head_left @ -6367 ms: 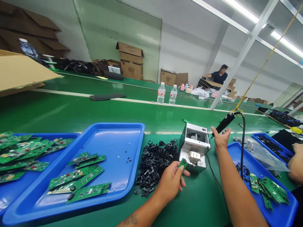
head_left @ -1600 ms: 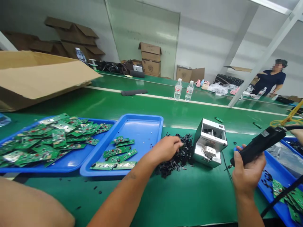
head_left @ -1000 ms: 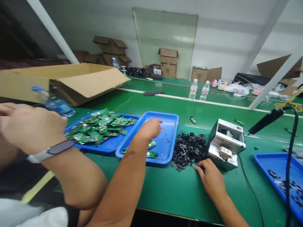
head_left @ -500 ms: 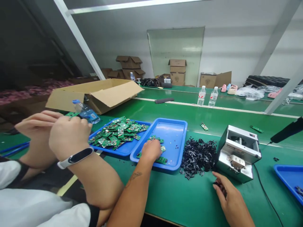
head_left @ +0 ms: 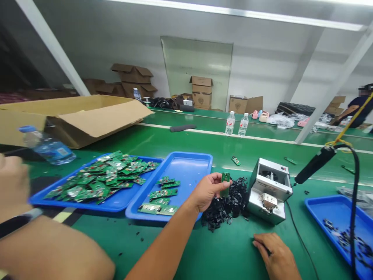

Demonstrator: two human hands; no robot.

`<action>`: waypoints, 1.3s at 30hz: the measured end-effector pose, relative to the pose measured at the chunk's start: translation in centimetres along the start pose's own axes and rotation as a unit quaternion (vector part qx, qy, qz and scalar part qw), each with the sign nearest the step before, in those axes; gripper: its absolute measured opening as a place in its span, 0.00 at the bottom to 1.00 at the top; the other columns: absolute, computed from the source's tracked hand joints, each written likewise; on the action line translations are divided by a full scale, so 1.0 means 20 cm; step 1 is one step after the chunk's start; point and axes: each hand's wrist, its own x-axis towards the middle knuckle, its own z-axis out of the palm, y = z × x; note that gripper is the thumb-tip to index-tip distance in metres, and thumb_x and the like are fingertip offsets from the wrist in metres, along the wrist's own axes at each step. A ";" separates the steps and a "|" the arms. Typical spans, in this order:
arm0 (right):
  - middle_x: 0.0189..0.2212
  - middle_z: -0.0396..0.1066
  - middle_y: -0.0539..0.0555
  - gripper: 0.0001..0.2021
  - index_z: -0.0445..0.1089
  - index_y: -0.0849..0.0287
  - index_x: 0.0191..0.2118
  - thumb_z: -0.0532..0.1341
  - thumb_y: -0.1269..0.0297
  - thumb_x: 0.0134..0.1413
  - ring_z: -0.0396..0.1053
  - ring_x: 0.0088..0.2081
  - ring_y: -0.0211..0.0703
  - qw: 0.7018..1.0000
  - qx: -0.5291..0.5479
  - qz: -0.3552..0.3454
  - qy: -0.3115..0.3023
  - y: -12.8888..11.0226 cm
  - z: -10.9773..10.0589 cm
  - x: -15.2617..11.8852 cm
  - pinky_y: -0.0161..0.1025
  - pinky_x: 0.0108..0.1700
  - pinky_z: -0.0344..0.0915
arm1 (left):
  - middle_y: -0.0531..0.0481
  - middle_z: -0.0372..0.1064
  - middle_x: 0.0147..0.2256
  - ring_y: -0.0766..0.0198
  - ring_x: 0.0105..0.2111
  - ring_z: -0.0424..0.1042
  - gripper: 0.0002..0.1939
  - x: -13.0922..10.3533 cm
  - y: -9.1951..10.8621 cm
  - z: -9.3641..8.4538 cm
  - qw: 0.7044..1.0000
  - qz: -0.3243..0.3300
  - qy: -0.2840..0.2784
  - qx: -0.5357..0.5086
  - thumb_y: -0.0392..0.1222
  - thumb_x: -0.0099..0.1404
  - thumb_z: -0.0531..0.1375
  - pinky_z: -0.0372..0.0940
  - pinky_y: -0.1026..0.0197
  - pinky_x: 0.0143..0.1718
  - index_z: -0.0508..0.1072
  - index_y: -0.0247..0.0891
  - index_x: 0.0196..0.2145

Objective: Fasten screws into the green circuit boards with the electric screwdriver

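My left hand (head_left: 208,191) pinches a green circuit board (head_left: 225,178) upright above the left part of a pile of small black parts (head_left: 239,198). Closed over something dark that I cannot make out, my right hand (head_left: 275,251) rests low on the green table, in front of a silver machine (head_left: 269,190). Several boards (head_left: 163,193) lie in the near half of the middle blue tray (head_left: 189,157). To its left, another blue tray (head_left: 115,207) bears a heap of green boards (head_left: 107,175).
A co-worker's arm (head_left: 58,249) reaches in at the left, near a large bottle (head_left: 52,147) and an open carton (head_left: 110,116). At the right, a black tool (head_left: 316,165) hangs on a cord above a blue tray (head_left: 314,201). Two bottles (head_left: 236,125) stand behind.
My left hand has come out of the middle tray, moving right with a board in it. The view has turned right, and the co-worker's hands are mostly out of it.
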 end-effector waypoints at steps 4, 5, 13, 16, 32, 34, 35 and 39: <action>0.33 0.80 0.56 0.19 0.81 0.55 0.39 0.67 0.44 0.55 0.79 0.33 0.48 0.968 0.174 0.178 0.023 -0.09 -0.03 0.03 0.40 0.36 0.76 | 0.56 0.71 0.31 0.68 0.28 0.71 0.32 -0.01 -0.11 0.21 0.992 -0.018 -0.033 -0.120 0.45 0.42 0.80 0.71 0.62 0.30 0.68 0.39 0.40; 0.33 0.81 0.56 0.21 0.80 0.56 0.43 0.69 0.43 0.52 0.79 0.33 0.49 0.949 0.221 0.223 0.038 -0.12 -0.03 0.04 0.41 0.35 0.77 | 0.58 0.70 0.30 0.68 0.28 0.72 0.33 -0.02 -0.14 0.24 0.989 -0.021 -0.040 -0.138 0.44 0.42 0.79 0.73 0.61 0.32 0.68 0.39 0.42; 0.27 0.78 0.53 0.21 0.78 0.60 0.41 0.73 0.48 0.46 0.74 0.26 0.43 0.888 0.317 0.286 0.169 -0.23 -0.05 0.23 0.39 0.30 0.74 | 0.57 0.68 0.26 0.67 0.28 0.70 0.19 -0.08 -0.39 0.30 0.997 -0.027 -0.062 0.026 0.33 0.46 0.72 0.64 0.65 0.30 0.65 0.37 0.29; 0.29 0.79 0.53 0.20 0.80 0.59 0.41 0.74 0.50 0.46 0.74 0.27 0.42 0.901 0.290 0.277 0.165 -0.23 -0.07 0.25 0.38 0.32 0.75 | 0.57 0.68 0.29 0.67 0.29 0.70 0.16 -0.09 -0.40 0.30 0.995 -0.012 -0.088 0.042 0.31 0.51 0.68 0.62 0.65 0.30 0.64 0.39 0.33; 0.38 0.82 0.59 0.21 0.82 0.57 0.43 0.70 0.46 0.51 0.79 0.38 0.52 0.929 0.250 0.270 0.035 -0.23 -0.21 0.24 0.48 0.45 0.76 | 0.51 0.75 0.37 0.64 0.29 0.68 0.21 -0.16 -0.33 0.28 0.948 -0.004 -0.254 0.191 0.40 0.67 0.55 0.62 0.62 0.33 0.67 0.39 0.57; 0.36 0.82 0.58 0.21 0.82 0.57 0.44 0.70 0.46 0.51 0.78 0.37 0.50 0.921 0.274 0.275 0.026 -0.22 -0.21 0.24 0.47 0.45 0.75 | 0.51 0.76 0.37 0.63 0.31 0.69 0.15 -0.15 -0.33 0.28 0.944 0.011 -0.256 0.207 0.39 0.66 0.56 0.62 0.63 0.35 0.73 0.40 0.49; 0.36 0.82 0.58 0.21 0.82 0.58 0.44 0.70 0.46 0.51 0.78 0.36 0.49 0.916 0.287 0.279 0.024 -0.21 -0.21 0.23 0.47 0.44 0.75 | 0.51 0.77 0.37 0.63 0.32 0.69 0.12 -0.14 -0.33 0.27 0.942 0.017 -0.256 0.216 0.38 0.65 0.56 0.62 0.63 0.35 0.75 0.40 0.45; 0.34 0.81 0.57 0.21 0.82 0.58 0.43 0.72 0.47 0.49 0.77 0.34 0.47 0.900 0.315 0.299 0.023 -0.20 -0.21 0.23 0.44 0.42 0.74 | 0.52 0.77 0.36 0.63 0.32 0.70 0.10 -0.14 -0.33 0.26 0.937 0.030 -0.253 0.238 0.37 0.64 0.55 0.62 0.64 0.35 0.76 0.41 0.38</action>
